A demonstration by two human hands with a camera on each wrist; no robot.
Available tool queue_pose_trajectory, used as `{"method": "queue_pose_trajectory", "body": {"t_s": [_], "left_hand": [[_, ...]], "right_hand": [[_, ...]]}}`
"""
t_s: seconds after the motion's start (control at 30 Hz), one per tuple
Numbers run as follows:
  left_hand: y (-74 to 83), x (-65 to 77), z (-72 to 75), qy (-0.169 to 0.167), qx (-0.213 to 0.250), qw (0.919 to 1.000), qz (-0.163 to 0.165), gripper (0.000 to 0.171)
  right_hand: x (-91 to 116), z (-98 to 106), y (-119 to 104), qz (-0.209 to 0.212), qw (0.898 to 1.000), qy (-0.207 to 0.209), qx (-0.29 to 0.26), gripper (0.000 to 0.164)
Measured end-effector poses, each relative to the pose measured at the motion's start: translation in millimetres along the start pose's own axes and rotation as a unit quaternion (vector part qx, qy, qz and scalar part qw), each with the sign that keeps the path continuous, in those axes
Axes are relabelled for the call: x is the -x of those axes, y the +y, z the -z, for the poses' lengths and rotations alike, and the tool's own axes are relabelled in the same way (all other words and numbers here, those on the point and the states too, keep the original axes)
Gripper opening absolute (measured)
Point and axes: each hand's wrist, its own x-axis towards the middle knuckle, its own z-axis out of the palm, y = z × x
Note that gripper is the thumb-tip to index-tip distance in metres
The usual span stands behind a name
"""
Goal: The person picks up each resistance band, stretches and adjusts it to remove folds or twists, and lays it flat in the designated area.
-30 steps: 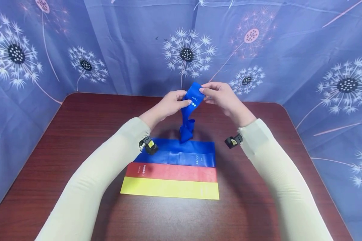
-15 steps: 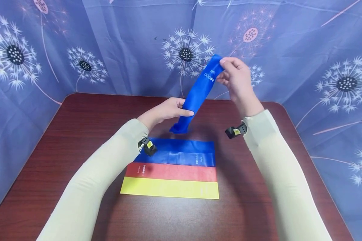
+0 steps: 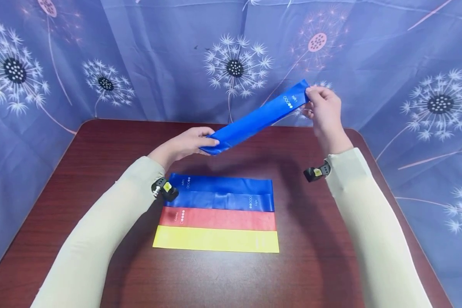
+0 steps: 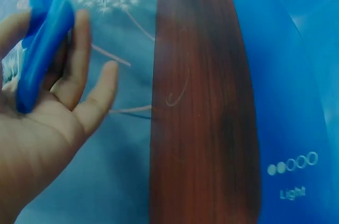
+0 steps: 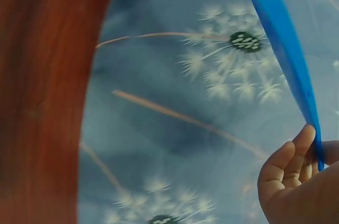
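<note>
A blue resistance band [image 3: 254, 121] marked "Light" is stretched out slantwise above the back of the table, its right end higher. My left hand [image 3: 188, 143] pinches the lower end between thumb and fingers; in the left wrist view the band's folded end [image 4: 47, 49] sits between them. The upper right end is pinched by my right hand [image 3: 326, 107], and the right wrist view shows the band [image 5: 286, 44] edge-on rising from the fingertips. Below lie two more blue bands [image 3: 223, 191], a red band [image 3: 223, 219] marked "Heavy" and a yellow band [image 3: 215, 239], side by side.
The flat bands lie on a dark reddish wooden table [image 3: 312, 265]. Behind and beside it hangs a blue curtain [image 3: 169, 64] printed with dandelions. A small black camera [image 3: 165, 189] is strapped to the left wrist, another camera [image 3: 316, 172] to the right.
The crumpled, dangling blue band has been drawn out long and flat. My right hand has moved up, then right, with one end; my left hand has slid left to the other end.
</note>
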Motion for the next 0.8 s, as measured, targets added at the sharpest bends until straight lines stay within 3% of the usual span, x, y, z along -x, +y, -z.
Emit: {"method": "queue_pose_trajectory", "body": {"t_s": [0.1, 0.2, 0.33, 0.47, 0.57, 0.7, 0.8], "left_hand": [[-4.9, 5.0, 8.8, 0.034, 0.1, 0.9943, -0.014, 0.009], [-9.6, 11.8, 17.9, 0.057, 0.199, 0.9776, -0.036, 0.025], [-14.8, 21.8, 26.3, 0.021, 0.269, 0.9606, -0.068, 0.033], [-16.8, 27.7, 28.7, -0.024, 0.258, 0.9623, -0.083, 0.03], [-17.5, 28.8, 28.9, -0.018, 0.221, 0.972, -0.077, 0.03], [-19.4, 27.9, 28.8, 0.039, 0.144, 0.9876, -0.049, 0.024], [-21.4, 26.3, 28.0, 0.113, 0.071, 0.9905, -0.032, 0.016]], "right_hand": [[0, 12, 14, -0.02, 1.0, -0.003, 0.022, 0.015], [0, 22, 26, -0.053, 0.998, -0.01, 0.036, 0.01], [0, 29, 40, -0.093, 0.993, -0.017, 0.07, 0.005], [-1, 33, 48, -0.111, 0.989, -0.015, 0.094, 0.003], [0, 35, 50, -0.121, 0.988, -0.009, 0.1, 0.004], [2, 37, 49, -0.132, 0.987, -0.015, 0.086, 0.006], [5, 35, 50, -0.13, 0.988, -0.033, 0.079, 0.007]]}}
